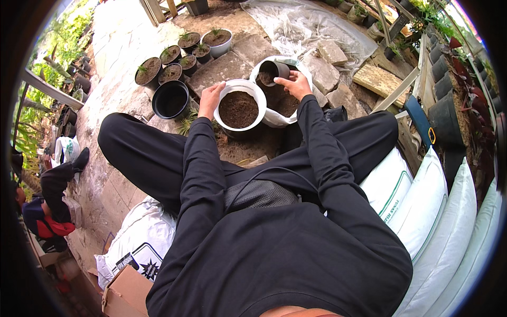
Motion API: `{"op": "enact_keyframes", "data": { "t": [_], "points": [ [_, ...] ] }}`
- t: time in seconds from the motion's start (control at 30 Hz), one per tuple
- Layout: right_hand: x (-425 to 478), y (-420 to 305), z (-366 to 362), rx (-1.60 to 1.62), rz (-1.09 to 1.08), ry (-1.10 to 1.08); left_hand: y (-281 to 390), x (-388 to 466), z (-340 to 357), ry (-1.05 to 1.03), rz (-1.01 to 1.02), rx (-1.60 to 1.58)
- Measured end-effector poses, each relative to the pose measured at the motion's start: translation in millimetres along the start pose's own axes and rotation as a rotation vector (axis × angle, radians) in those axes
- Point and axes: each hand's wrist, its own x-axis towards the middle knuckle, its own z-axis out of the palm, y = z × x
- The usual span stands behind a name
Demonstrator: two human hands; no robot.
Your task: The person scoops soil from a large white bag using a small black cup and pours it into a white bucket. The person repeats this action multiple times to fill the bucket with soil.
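Observation:
A white plastic plant pot [259,97] holding dark soil [238,110] stands between my knees, on top of something dark that is mostly hidden. My left hand [210,99] grips its rim on the left side. In my right hand [296,84] is a small black plant pot [282,70], tipped on its side with some soil inside. It is over the mouth of an open white sack [273,119], which has loose soil [282,99] in it. Beside the white pot, to the left, sits an empty black pot [171,100].
Several small black pots with seedlings [148,73] and a white seedling pot [217,41] stand ahead on the left. Stone blocks [323,73] and plastic sheeting [309,23] lie beyond the sack. Full white sacks [420,202] flank my right. Another person [55,194] sits far left.

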Motion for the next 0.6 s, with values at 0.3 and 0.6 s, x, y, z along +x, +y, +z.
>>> {"op": "enact_keyframes", "data": {
  "t": [0.3, 0.6],
  "points": [
    [-68, -67, 51, -0.242, -0.578, -0.218, -21, 12, 0, 0.002, 0.056, -0.02],
    [-47, -66, 37, -0.237, -0.516, 0.102, -7, 6, -1, -0.028, -0.003, -0.018]
  ]
}}
